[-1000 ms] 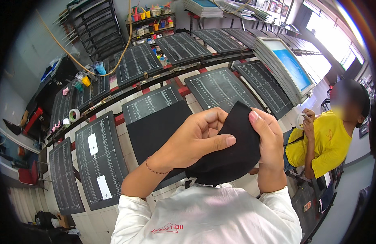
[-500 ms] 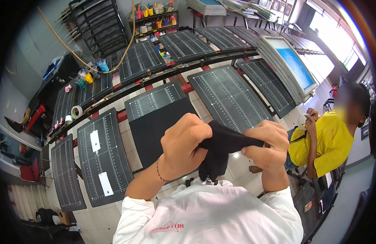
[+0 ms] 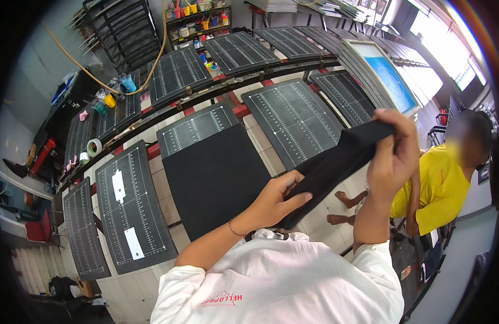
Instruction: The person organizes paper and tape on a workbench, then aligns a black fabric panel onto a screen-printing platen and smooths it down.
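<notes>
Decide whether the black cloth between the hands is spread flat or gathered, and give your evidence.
Gathered: the black cloth runs as a narrow, creased band from the left hand up to the right hand.

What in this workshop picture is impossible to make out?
All in the head view:
Hidden: the lower markings of a dark gridded rectangular board, under a flat black rectangular sheet.
Hidden: part of the bunched black cloth, inside the bare right hand.
Cut off: the hem of the white cloth shirt, by the lower edge.
Blurred: the face of the person in yellow.
</notes>
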The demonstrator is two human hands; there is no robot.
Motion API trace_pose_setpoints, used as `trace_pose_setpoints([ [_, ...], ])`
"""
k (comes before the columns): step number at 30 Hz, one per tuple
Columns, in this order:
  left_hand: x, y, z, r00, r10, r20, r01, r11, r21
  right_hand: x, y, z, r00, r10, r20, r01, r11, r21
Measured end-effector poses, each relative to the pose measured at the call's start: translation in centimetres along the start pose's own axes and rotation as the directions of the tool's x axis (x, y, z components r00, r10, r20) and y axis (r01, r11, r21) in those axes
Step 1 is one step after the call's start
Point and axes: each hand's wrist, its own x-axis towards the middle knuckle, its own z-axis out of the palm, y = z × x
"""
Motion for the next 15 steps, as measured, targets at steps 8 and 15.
trace_pose_setpoints([
  [8,4.7,-10.0,3.7,0.922,-0.288,0.258,0.277,0.958,0.080,9.0,13.6,-2.9,0.995,-0.031,-0.098,0.023,0.996,-0.082],
  [15,13.2,-5.8,-4.6,0.931,-0.179,-0.318,0.325,0.805,0.496,13.9,38.4,-4.3,0.840,0.420,0.344,-0.439,0.898,-0.027],
])
